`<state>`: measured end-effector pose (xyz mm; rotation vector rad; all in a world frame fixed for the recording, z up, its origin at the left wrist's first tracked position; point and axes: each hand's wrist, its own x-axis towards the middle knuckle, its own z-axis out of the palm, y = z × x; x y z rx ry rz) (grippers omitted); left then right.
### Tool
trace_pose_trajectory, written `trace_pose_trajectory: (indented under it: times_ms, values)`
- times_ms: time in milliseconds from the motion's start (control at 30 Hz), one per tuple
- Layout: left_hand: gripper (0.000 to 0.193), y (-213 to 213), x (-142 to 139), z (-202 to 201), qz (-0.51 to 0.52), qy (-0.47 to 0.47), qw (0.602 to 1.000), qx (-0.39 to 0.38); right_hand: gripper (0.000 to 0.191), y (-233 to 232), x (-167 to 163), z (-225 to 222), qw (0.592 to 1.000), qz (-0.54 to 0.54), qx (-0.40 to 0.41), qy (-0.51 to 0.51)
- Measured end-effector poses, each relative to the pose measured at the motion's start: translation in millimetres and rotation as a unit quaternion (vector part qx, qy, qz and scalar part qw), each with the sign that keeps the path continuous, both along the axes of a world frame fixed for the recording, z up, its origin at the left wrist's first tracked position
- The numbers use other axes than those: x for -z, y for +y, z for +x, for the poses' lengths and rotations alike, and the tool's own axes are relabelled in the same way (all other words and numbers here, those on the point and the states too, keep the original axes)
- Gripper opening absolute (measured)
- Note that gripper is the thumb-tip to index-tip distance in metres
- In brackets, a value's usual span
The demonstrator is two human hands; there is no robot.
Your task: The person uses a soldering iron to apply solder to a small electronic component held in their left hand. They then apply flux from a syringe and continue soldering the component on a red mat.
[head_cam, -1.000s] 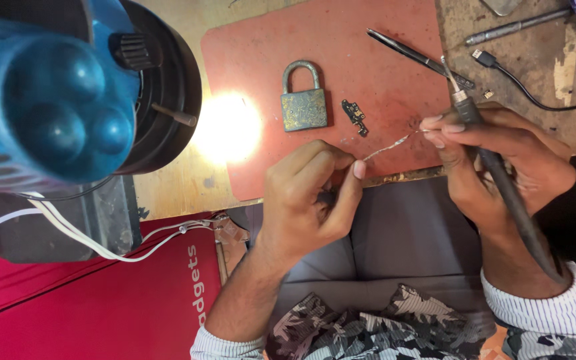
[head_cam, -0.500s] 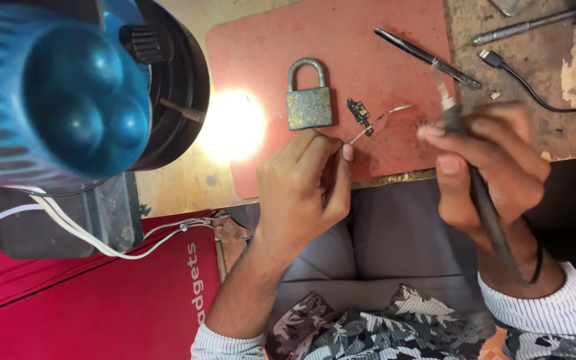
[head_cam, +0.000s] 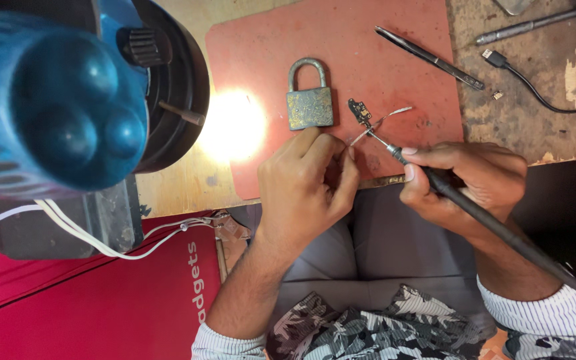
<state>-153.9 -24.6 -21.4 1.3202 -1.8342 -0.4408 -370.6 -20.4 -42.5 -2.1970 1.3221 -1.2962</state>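
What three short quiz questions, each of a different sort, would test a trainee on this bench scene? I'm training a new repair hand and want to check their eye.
1. True or false: the right hand holds a soldering iron.
2. What stands just left of the small circuit board on the red mat? A) padlock B) screwdriver C) cup
3. Fill in: the left hand pinches a thin ____.

Key: 1 true; 2 A; 3 wire.
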Motion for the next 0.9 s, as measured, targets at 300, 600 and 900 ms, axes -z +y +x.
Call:
trace_pose_trajectory:
  times_ms: [300, 600, 900]
  values:
    - [0.02, -2.1, 1.4, 0.3, 0.017, 0.005, 1.0, -0.002, 0.013, -1.2, -0.4, 2.6, 1.0, -0.007, -0.017, 0.014]
    - [0.021, -2.2, 1.6, -1.0, 0.0, 0.02, 1.0, -0.009, 0.013, -1.6, 10.5, -0.6, 0.999, 0.015, -0.037, 0.009]
    - [0.007, -1.3, 4.9, -4.5, -0.005, -0.002, 1.0, -0.011, 0.013, -2.6, 8.5, -1.9, 0.999, 0.028, -0.035, 0.002]
